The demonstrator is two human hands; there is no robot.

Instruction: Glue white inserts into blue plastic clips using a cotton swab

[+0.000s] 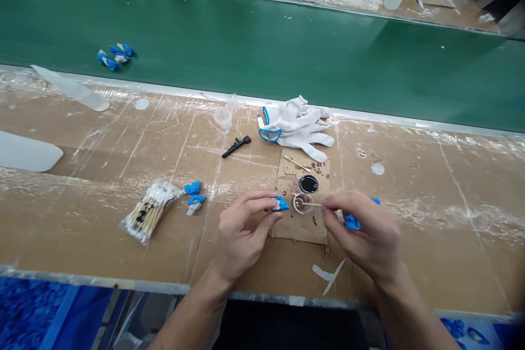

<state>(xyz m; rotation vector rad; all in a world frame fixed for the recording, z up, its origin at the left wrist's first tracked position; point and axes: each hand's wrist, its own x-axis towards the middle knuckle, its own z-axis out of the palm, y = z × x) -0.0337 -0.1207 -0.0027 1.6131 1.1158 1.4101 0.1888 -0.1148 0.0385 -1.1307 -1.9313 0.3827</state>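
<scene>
Between thumb and fingers, my left hand (245, 232) pinches a small blue and white part (281, 204). My right hand (363, 229) grips a thin cotton swab (314, 204), whose far end reaches into a small clear cup (301, 209). Just behind that cup stands another cup of dark liquid (308, 184). Both cups rest on a stained cardboard piece (301, 229), with another swab (296, 163) lying near its far edge. More blue parts (351, 222) lie on the table, partly hidden by my right hand.
Left of my hands lie a bag of cotton swabs (150, 210) and two blue parts (194, 202). Farther back are a black tool (237, 146), an empty plastic cup (223, 118) and white gloves (299, 126). A green conveyor belt (246, 44) runs behind, carrying several blue parts (116, 56).
</scene>
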